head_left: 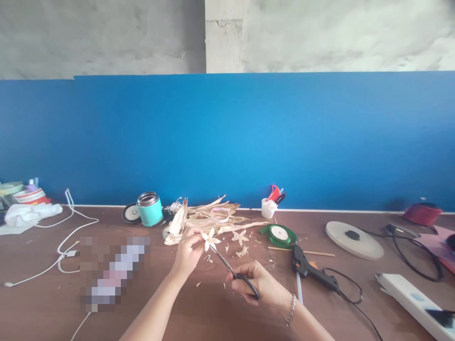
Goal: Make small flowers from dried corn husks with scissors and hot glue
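Note:
Between the fingertips of my left hand (190, 248) is a pale flower-shaped cutout (211, 240) with pointed petals, raised above the table. My right hand (258, 283) grips a pair of scissors (223, 261) by its black handles, and the blades reach up to the cutout's lower edge. Whether the blades are parted is too small to tell. A second pale flower cutout (240, 237) lies on the table just right of the first. Small pale scraps (242, 253) are scattered around it. Behind my hands is a heap of dried corn husks (199, 219).
Right of my hands are a green ribbon roll (292, 236), a black glue gun (314, 272), a round pale lid (341, 239) and a white power strip (412, 300). A turquoise jar (150, 213) and white cables (67, 227) are at left. A blue partition (227, 142) borders the table's back.

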`<state>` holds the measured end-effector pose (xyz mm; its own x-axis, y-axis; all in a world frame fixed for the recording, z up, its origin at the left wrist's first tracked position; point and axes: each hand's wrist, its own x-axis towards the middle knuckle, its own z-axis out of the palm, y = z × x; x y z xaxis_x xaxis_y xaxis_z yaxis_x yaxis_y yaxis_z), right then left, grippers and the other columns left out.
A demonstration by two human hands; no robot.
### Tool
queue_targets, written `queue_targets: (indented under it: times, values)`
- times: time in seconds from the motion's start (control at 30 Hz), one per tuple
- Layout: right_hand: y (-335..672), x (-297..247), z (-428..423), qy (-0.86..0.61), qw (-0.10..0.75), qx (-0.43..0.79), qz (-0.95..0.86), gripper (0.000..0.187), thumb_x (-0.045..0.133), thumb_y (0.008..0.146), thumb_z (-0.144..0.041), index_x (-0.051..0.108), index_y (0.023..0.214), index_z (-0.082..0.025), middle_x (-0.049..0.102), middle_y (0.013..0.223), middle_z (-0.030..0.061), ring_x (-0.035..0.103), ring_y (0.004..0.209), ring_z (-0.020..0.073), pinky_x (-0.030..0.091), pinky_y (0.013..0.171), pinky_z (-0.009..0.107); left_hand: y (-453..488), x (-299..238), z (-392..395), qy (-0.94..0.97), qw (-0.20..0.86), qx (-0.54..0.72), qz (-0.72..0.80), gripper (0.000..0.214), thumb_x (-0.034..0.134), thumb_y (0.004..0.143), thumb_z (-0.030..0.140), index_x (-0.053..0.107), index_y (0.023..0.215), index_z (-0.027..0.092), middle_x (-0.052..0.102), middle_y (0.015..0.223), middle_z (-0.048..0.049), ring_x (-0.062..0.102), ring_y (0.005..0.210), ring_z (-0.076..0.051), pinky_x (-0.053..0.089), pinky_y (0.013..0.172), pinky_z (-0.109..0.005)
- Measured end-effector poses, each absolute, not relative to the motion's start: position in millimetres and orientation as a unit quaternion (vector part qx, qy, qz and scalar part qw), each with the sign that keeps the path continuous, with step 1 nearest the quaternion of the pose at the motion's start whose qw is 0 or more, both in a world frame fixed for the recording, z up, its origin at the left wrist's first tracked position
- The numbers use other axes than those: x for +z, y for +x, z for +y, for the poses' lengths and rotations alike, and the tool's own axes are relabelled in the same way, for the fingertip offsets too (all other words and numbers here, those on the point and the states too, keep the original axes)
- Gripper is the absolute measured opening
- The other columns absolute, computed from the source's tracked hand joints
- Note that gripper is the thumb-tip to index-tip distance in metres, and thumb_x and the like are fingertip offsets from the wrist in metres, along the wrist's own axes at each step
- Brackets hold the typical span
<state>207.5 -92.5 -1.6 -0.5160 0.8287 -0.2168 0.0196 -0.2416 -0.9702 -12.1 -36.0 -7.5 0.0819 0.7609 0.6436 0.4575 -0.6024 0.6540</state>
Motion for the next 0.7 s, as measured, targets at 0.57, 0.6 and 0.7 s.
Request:
queue_targets:
  times: [0.57,0.6,0.7]
  values:
    - [208.0,-3.7,-93.0,-0.388,0.299,0.692,-0.530,0.038,0.077,0.061,-0.042,0.066,0.080,-0.010,0.040,0.042,-0.0090,0.029,0.034,0.0016,0.018,0.034,0.018,-11.1,-5.8,-38.5,0.725,0.132,0.530,0.419,0.018,0.061,0.077,0.021,0.064,0.060,0.021,0.056,0.079,-0.0024,0.056,0.080,-0.018,0.044,0.076,-0.031]
    - [207.8,-2.9,-92.9,-0.388,0.299,0.691,-0.532,0.038,0.077,0.061,-0.042,0.066,0.080,-0.010,0.040,0.043,-0.0088,0.029,0.035,0.0016,0.018,0.034,0.018,-11.0,-5.4,-38.7,0.726,0.131,0.530,0.419,0.017,0.061,0.077,0.020,0.064,0.060,0.021,0.056,0.079,-0.0024,0.056,0.079,-0.018,0.044,0.076,-0.031]
    - [207.3,-0.2,-93.1,-0.384,0.300,0.691,-0.534,0.039,0.077,0.061,-0.043,0.066,0.079,-0.010,0.039,0.044,-0.0089,0.028,0.035,0.0014,0.018,0.034,0.018,-11.0,-4.4,-39.1,0.726,0.131,0.528,0.420,0.017,0.061,0.077,0.020,0.064,0.060,0.021,0.057,0.079,-0.0026,0.056,0.079,-0.018,0.044,0.076,-0.031]
